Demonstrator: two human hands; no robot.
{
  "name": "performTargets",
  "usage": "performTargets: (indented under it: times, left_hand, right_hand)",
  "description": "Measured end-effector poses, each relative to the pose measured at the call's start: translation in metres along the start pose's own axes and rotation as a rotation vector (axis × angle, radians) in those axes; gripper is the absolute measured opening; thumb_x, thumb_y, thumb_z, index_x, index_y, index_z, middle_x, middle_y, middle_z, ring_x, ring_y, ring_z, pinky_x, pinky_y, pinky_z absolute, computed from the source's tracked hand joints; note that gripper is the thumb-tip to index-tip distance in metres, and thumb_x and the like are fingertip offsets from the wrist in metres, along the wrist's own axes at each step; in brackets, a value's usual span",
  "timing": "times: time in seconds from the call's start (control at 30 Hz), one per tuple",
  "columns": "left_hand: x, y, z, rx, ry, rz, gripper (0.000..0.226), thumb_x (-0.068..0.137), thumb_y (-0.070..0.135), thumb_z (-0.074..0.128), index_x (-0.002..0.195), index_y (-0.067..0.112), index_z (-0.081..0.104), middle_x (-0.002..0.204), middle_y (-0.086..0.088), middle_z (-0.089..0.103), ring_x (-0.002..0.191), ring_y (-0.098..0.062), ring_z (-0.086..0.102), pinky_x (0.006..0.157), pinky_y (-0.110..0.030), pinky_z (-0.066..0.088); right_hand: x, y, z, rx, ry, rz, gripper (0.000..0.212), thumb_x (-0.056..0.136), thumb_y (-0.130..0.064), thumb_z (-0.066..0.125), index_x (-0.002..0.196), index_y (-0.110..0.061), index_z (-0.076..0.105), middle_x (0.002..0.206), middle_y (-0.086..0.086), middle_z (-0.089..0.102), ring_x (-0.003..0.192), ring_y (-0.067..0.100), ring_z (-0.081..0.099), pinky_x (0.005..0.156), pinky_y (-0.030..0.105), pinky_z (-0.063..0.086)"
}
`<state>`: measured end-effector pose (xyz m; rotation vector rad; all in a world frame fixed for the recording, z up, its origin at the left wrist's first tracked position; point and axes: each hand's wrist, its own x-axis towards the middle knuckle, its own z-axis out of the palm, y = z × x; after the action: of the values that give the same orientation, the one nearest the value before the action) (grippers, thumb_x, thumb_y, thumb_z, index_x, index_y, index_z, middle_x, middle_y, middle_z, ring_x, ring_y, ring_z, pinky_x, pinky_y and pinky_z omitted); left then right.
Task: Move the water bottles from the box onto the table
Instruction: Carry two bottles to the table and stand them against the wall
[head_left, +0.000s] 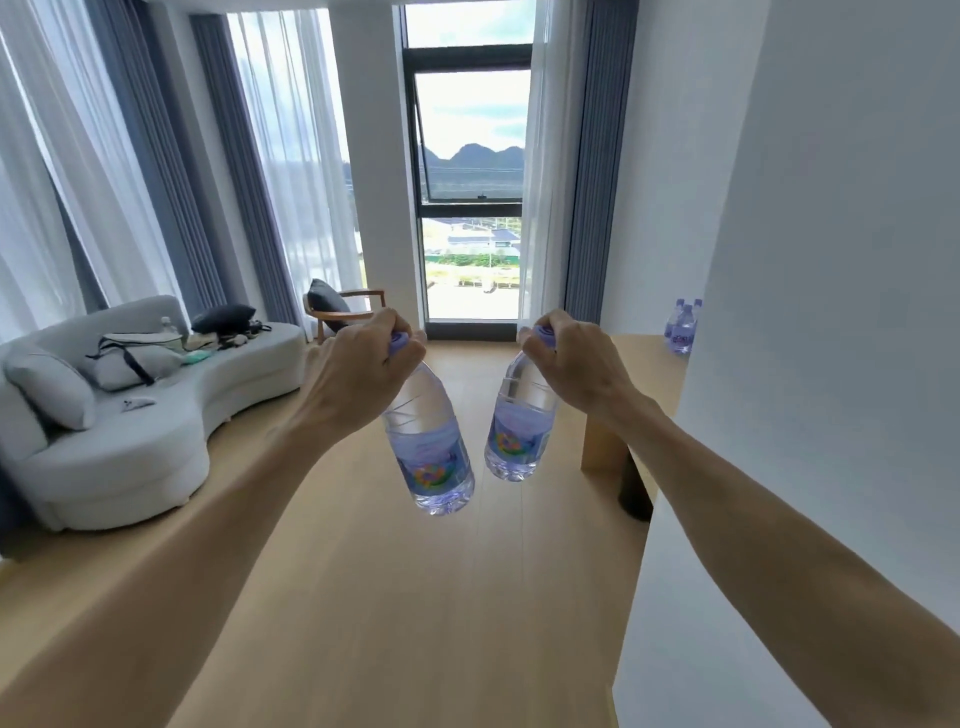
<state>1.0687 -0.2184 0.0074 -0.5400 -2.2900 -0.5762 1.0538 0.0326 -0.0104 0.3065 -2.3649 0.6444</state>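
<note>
Two clear plastic water bottles w/ purple caps hang in mid-air over the light wood floor (395, 597), each gripped at the cap. The left hand (358, 364) curls round the cap of the left bottle (431, 441); the right hand (576, 358) curls round the cap of the right bottle (519, 421). Both bottles tilt, bases near each other but apart. Labels are purple w/ a multicolour motif; text too blurred to read. At right, a light wood worktop (644, 358) carries a cluster of like bottles (683, 325) near its far end, partly hidden by the white wall edge (779, 364). Bare floor runs ahead to the tall window (470, 171). A white curved sofa (130, 431) w/ bags sits well left.
</note>
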Motion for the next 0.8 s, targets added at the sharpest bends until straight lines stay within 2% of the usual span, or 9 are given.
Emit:
performTargets:
  times: [0.07,0.27,0.43,0.63,0.8]
  left_hand:
    - [0.028,-0.014,0.022,-0.014,-0.003,0.012,0.024,0.096,0.036,0.047,0.084,0.018,0.054,0.058,0.011,0.050,0.052,-0.004,0.047,0.050,-0.022,0.027]
    - [0.104,-0.058,0.097,-0.025,-0.047,0.023,0.027,0.097,0.041,0.045,0.085,0.018,0.053,0.061,0.008,0.052,0.055,-0.008,0.049,0.051,-0.024,0.029]
    - [0.165,-0.091,0.171,-0.035,-0.067,0.044,0.026,0.097,0.039,0.046,0.083,0.018,0.052,0.060,0.010,0.051,0.054,-0.007,0.049,0.050,-0.022,0.026]
    - [0.260,-0.123,0.253,-0.030,-0.104,0.053,0.022,0.097,0.035,0.046,0.085,0.017,0.050,0.062,0.003,0.055,0.053,-0.008,0.047,0.050,-0.021,0.026]
    - [0.333,-0.143,0.318,-0.042,-0.081,0.038,0.023,0.098,0.036,0.045,0.088,0.016,0.051,0.071,-0.001,0.061,0.055,-0.006,0.046,0.050,-0.021,0.027]
  right_hand:
    - [0.025,0.017,0.014,-0.002,0.013,0.026,0.021,0.099,-0.036,0.046,0.092,-0.017,0.048,0.075,0.001,0.058,0.062,0.018,0.057,0.061,0.038,0.054]
    - [0.095,0.076,0.064,-0.007,0.021,0.067,0.023,0.099,-0.037,0.045,0.091,-0.016,0.050,0.074,0.001,0.058,0.063,0.021,0.059,0.065,0.042,0.056]
    - [0.161,0.141,0.114,-0.001,0.039,0.068,0.022,0.099,-0.038,0.045,0.090,-0.018,0.049,0.072,-0.003,0.056,0.058,0.011,0.054,0.060,0.033,0.051]
    - [0.248,0.220,0.163,0.015,0.029,0.088,0.024,0.098,-0.040,0.045,0.090,-0.018,0.050,0.067,-0.011,0.053,0.059,0.011,0.055,0.058,0.033,0.051]
    - [0.310,0.279,0.191,-0.006,0.002,0.127,0.026,0.098,-0.041,0.044,0.091,-0.017,0.051,0.076,0.000,0.062,0.066,0.020,0.060,0.065,0.042,0.055]
